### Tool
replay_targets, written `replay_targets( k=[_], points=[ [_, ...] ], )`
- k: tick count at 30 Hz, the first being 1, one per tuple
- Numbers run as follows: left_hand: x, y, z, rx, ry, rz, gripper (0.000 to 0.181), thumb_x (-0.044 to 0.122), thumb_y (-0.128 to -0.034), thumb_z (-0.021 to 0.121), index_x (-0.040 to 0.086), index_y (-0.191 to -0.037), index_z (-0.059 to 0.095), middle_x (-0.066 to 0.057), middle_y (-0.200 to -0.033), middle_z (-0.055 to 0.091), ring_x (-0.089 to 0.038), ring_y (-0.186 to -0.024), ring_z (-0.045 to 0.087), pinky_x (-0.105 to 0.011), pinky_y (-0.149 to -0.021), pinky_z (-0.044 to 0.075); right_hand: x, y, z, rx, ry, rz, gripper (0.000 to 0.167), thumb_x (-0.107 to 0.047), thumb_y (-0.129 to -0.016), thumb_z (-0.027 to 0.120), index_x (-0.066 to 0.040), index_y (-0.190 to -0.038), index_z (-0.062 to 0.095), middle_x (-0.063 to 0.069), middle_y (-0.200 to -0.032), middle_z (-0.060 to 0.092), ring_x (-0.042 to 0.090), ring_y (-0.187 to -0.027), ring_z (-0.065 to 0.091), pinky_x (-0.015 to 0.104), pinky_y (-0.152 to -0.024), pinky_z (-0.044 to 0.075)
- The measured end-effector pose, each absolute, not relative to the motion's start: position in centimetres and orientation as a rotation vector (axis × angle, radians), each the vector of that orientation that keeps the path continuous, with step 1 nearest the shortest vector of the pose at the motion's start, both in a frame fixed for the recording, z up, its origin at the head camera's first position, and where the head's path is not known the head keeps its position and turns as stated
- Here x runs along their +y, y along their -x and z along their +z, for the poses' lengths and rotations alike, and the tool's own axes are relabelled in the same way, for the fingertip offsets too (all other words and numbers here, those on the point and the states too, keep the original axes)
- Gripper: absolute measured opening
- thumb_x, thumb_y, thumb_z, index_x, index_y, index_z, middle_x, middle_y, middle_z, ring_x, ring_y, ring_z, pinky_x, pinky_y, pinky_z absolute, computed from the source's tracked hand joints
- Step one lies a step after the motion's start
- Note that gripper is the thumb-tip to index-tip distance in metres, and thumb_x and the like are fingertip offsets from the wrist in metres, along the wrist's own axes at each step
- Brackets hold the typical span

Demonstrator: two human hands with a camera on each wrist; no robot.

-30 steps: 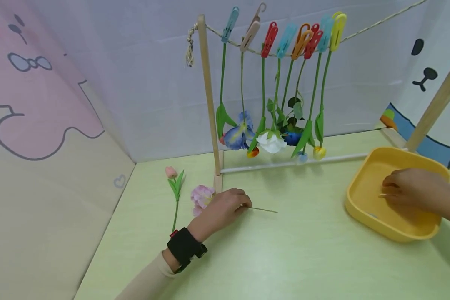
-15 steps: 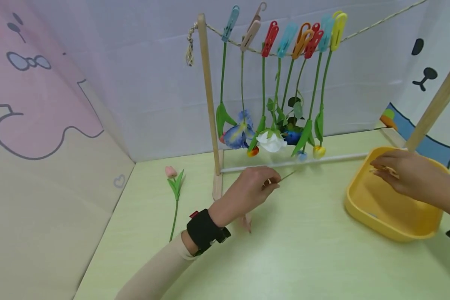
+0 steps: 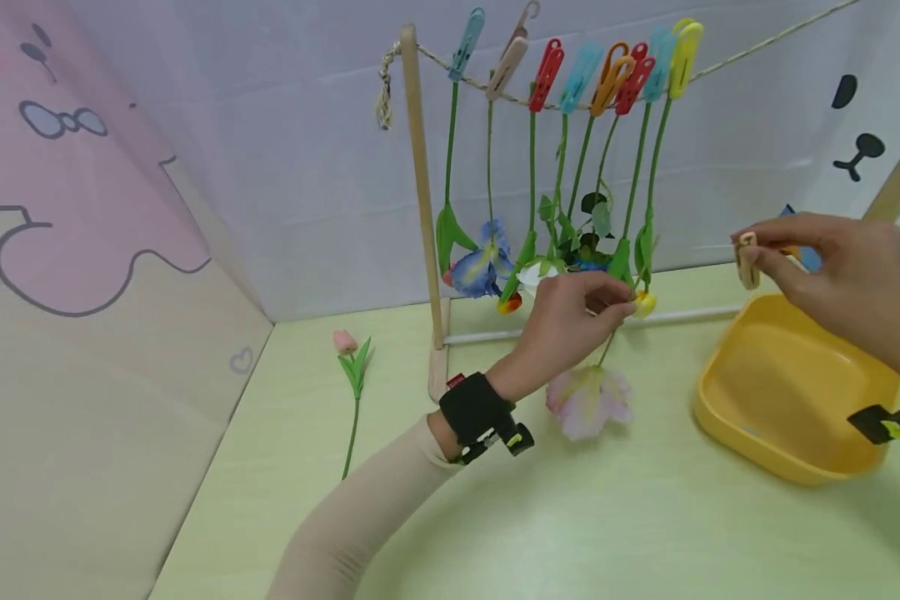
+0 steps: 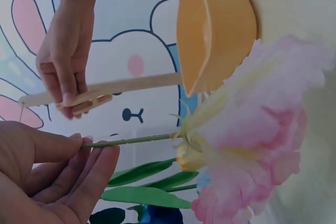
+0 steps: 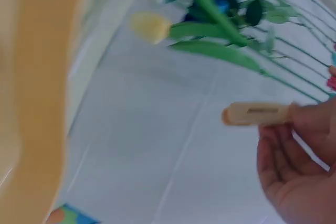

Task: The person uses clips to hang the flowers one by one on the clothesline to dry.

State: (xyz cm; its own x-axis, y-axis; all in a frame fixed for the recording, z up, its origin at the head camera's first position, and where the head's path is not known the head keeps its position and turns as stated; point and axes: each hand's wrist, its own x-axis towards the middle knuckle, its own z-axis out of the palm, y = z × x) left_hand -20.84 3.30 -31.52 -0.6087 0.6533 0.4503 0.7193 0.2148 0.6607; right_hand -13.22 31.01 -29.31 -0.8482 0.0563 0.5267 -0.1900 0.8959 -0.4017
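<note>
In the head view my left hand (image 3: 570,321) pinches the thin stem of a pink flower (image 3: 591,402), whose bloom hangs head-down below the fingers, over the table. The left wrist view shows the green stem (image 4: 131,141) between thumb and fingertips, with the ruffled pink bloom (image 4: 262,135) to the right. My right hand (image 3: 847,275) holds a pale beige clothespin (image 3: 747,261) by one end, above the yellow basin (image 3: 720,417). Seen from the right wrist, this clothespin (image 5: 257,114) points away from the thumb and fingers.
Several flowers hang upside down from a rope, held by coloured clothespins such as a yellow clothespin (image 3: 685,60) at the right. A wooden post (image 3: 422,183) carries the rope's left end. One pink tulip (image 3: 354,375) lies on the table at the left.
My left hand has lifted the pink flower off the table and carried it right, so it now hangs bloom-down. My right hand has risen out of the basin with the clothespin.
</note>
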Motion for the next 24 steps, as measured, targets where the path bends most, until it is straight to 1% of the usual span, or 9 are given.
replay_targets(
  k=[2, 3, 5, 6, 8, 10, 12, 20, 24],
  points=[
    [4.6, 21.1, -30.9, -2.4, 1.319, -1.396, 0.011, 0.012, -0.0964, 0.074, 0.006, -0.106, 0.077, 0.0, -0.096, 0.077, 0.006, -0.073, 0.062, -0.01, -0.07, 0.051, 30.8, 13.5, -28.2, -2.521, 0.031, 0.723, 0.031, -0.021, -0.104, 0.063, -0.001, -0.126, 0.071, 0.024, -0.126, 0.068, 0.006, -0.113, 0.066, 0.013, -0.1, 0.044],
    [5.2, 21.2, -30.6, -2.411, 1.3, -1.404, 0.011, 0.012, -0.0964, 0.074, 0.007, -0.106, 0.078, 0.0, -0.096, 0.077, 0.007, -0.072, 0.062, -0.01, -0.069, 0.051, 30.7, 13.7, -27.7, -2.519, 0.072, 0.771, 0.035, -0.025, -0.105, 0.061, -0.001, -0.13, 0.07, 0.023, -0.13, 0.066, 0.007, -0.123, 0.062, 0.016, -0.105, 0.042],
    [6.3, 21.4, -30.2, -2.427, 1.266, -1.429, 0.012, 0.012, -0.0964, 0.074, 0.007, -0.107, 0.078, 0.001, -0.096, 0.077, 0.006, -0.072, 0.062, -0.01, -0.069, 0.051, 30.6, 14.0, -26.6, -2.506, 0.156, 0.85, 0.042, -0.032, -0.106, 0.057, -0.003, -0.136, 0.066, 0.018, -0.138, 0.063, 0.019, -0.137, 0.054, 0.022, -0.115, 0.036],
    [6.9, 21.6, -30.0, -2.431, 1.253, -1.443, 0.013, 0.012, -0.0965, 0.074, 0.007, -0.107, 0.078, 0.001, -0.095, 0.077, 0.006, -0.072, 0.062, -0.01, -0.07, 0.05, 30.5, 14.2, -26.1, -2.494, 0.178, 0.879, 0.044, -0.034, -0.106, 0.057, -0.005, -0.138, 0.064, 0.011, -0.14, 0.063, 0.025, -0.138, 0.053, 0.016, -0.109, 0.038],
    [7.8, 22.0, -29.6, -2.421, 1.231, -1.485, 0.014, 0.012, -0.0968, 0.074, 0.006, -0.109, 0.077, 0.0, -0.095, 0.077, 0.006, -0.072, 0.063, -0.01, -0.07, 0.051, 30.5, 14.6, -25.0, -2.435, 0.178, 0.944, 0.044, -0.035, -0.105, 0.058, -0.009, -0.139, 0.064, -0.002, -0.141, 0.063, 0.01, -0.135, 0.054, 0.011, -0.106, 0.038],
    [8.7, 22.5, -29.3, -2.373, 1.216, -1.525, 0.014, 0.011, -0.0968, 0.073, 0.005, -0.109, 0.077, -0.002, -0.096, 0.077, 0.004, -0.072, 0.064, -0.01, -0.071, 0.051, 30.3, 15.0, -23.8, -2.369, 0.169, 1.01, 0.042, -0.034, -0.104, 0.06, -0.013, -0.139, 0.065, -0.014, -0.14, 0.062, -0.001, -0.13, 0.054, 0.013, -0.11, 0.036],
    [9.4, 23.0, -28.9, -2.342, 1.194, -1.563, 0.016, 0.011, -0.0969, 0.073, 0.003, -0.11, 0.077, -0.004, -0.095, 0.077, 0.003, -0.07, 0.065, -0.011, -0.07, 0.051, 30.1, 15.4, -22.6, -2.305, 0.136, 1.075, 0.039, -0.032, -0.103, 0.061, -0.016, -0.138, 0.066, -0.021, -0.138, 0.061, -0.007, -0.123, 0.056, 0.013, -0.11, 0.036],
    [11.9, 23.8, -26.3, -2.34, 1.065, -1.57, 0.016, 0.014, -0.0978, 0.072, 0.007, -0.111, 0.077, 0.004, -0.091, 0.075, 0.005, -0.068, 0.064, -0.01, -0.066, 0.05, 29.0, 17.4, -19.0, -2.106, -0.003, 1.156, 0.033, -0.028, -0.101, 0.064, -0.016, -0.131, 0.071, -0.015, -0.134, 0.067, -0.001, -0.115, 0.061, 0.016, -0.11, 0.038],
    [12.6, 23.9, -25.0, -2.338, 1.01, -1.505, 0.015, 0.015, -0.0977, 0.073, 0.009, -0.11, 0.077, 0.006, -0.092, 0.075, 0.008, -0.069, 0.062, -0.008, -0.067, 0.048, 28.7, 18.4, -17.2, -2.036, -0.015, 1.172, 0.038, -0.033, -0.099, 0.063, -0.019, -0.134, 0.068, -0.011, -0.135, 0.066, 0.002, -0.12, 0.06, 0.018, -0.113, 0.036]
  ],
)
